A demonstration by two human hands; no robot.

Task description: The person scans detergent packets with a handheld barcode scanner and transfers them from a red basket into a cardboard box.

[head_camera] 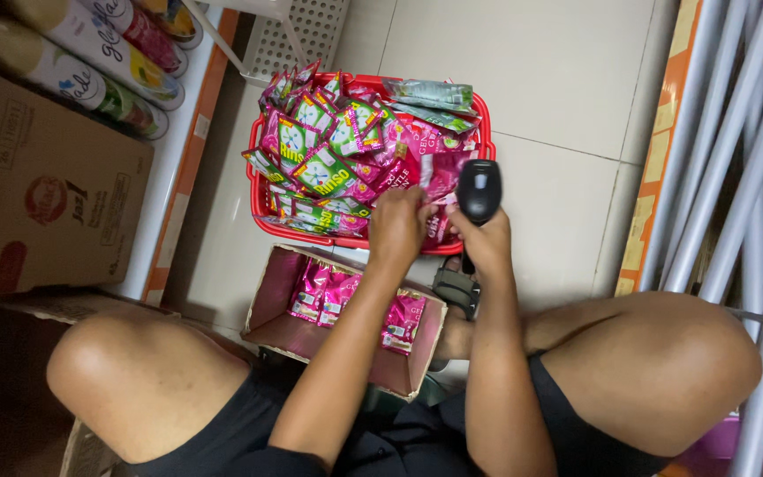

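Observation:
My left hand (396, 226) pinches a pink sachet (437, 179) at the near edge of a red plastic basket (485, 122) heaped with pink and green sachets (328, 150). My right hand (487, 243) grips a black handheld scanner (478, 190), its head just right of that sachet. Below the basket stands an open pink cardboard box (268, 300) with a few pink sachets (333, 296) inside. I squat with both knees spread at either side.
A brown carton (41, 190) sits on the left shelf under several spray cans (90, 53). A white perforated crate (298, 35) stands behind the basket. White metal bars (735, 159) and an orange shelf edge (655, 168) line the right. Pale floor tiles (532, 62) lie beyond.

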